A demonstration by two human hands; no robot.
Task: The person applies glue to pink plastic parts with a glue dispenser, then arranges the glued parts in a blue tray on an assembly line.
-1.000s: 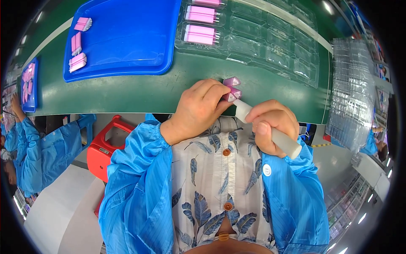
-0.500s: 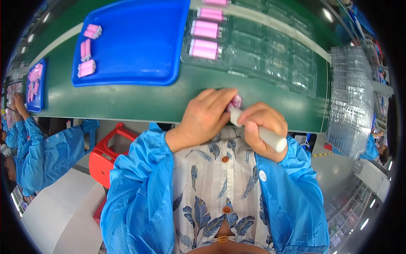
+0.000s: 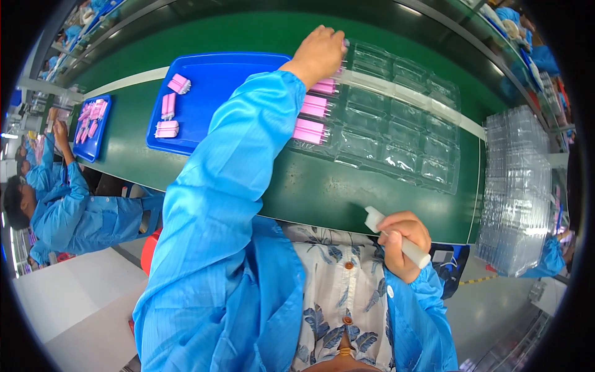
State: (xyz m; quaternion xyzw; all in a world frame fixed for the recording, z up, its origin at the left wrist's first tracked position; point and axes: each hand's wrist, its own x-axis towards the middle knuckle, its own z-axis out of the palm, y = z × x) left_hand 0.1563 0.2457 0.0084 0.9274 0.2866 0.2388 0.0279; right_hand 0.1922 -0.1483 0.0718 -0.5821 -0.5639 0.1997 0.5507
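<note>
My left hand (image 3: 317, 56) reaches over the far left end of a clear plastic compartment tray (image 3: 392, 133). Its fingers are closed on a pink block, of which only a small end shows at the fingertips. Several pink blocks (image 3: 308, 131) with metal ends lie in the tray's left column, partly under that hand and sleeve. In my right hand (image 3: 406, 235), close to the bench's near edge, is a white tool (image 3: 415, 253) with a round handle and a flat, notched head. The tool's head points up and left, touching nothing I can make out.
Left of the clear tray sits a blue tray (image 3: 204, 62) with three pink pieces along its left side. A smaller blue tray (image 3: 90, 149) of pink pieces lies farther left, by a co-worker (image 3: 87, 217). Stacked clear trays (image 3: 517, 186) stand at the right.
My left hand has left the tool's head and gone up and away to the clear tray's far left, carrying the pink block. My right hand still holds the white tool. The view has shifted.
</note>
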